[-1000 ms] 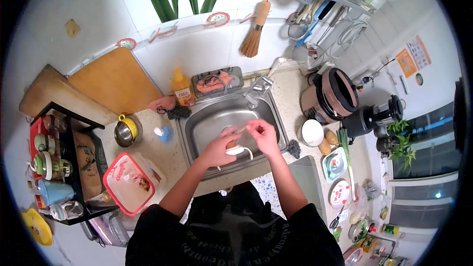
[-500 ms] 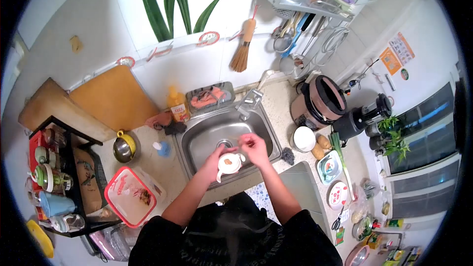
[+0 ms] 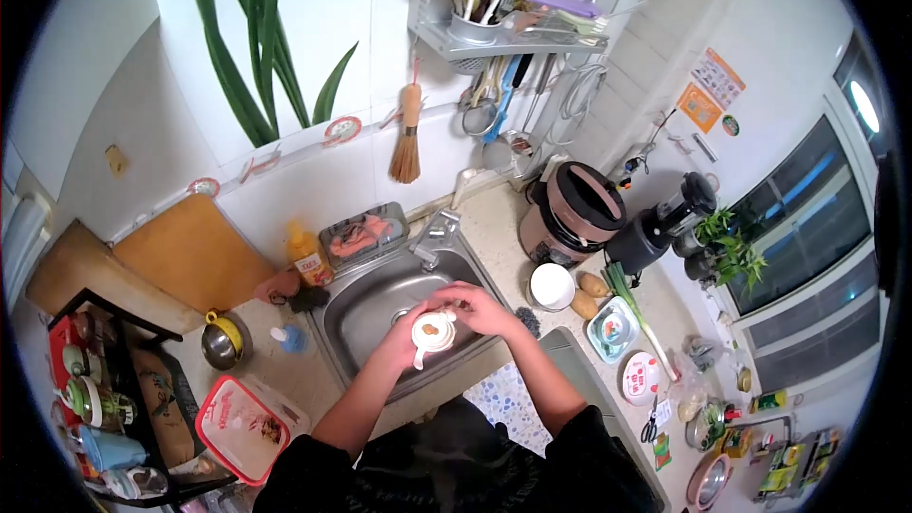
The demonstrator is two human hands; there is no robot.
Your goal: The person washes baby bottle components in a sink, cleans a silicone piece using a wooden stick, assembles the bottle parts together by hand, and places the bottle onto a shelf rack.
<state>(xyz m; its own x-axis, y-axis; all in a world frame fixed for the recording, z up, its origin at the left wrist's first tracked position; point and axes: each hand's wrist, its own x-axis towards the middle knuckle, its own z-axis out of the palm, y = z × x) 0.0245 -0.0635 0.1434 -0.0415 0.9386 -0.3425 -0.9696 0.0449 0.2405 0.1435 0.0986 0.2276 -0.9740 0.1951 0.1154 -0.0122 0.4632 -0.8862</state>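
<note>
Over the front of the steel sink, my left hand is closed around a small round white cup-like piece. A handle sticks out of its near side, and an orange-brown patch shows in its middle. My right hand is at the far right edge of this white piece, its fingers bent and touching the rim beside my left fingertips. Both sets of fingertips are partly hidden. Behind the hands stands the tap.
An orange bottle and a rack with a pink cloth line the sink's back. Left are a steel bowl and a red-rimmed bin. Right are a white bowl, potatoes, a pressure cooker and a dark scrubber.
My right hand has come in from beside the white piece to its rim, meeting my left hand. The whole view has shifted, with the room's things moving left in the picture.
</note>
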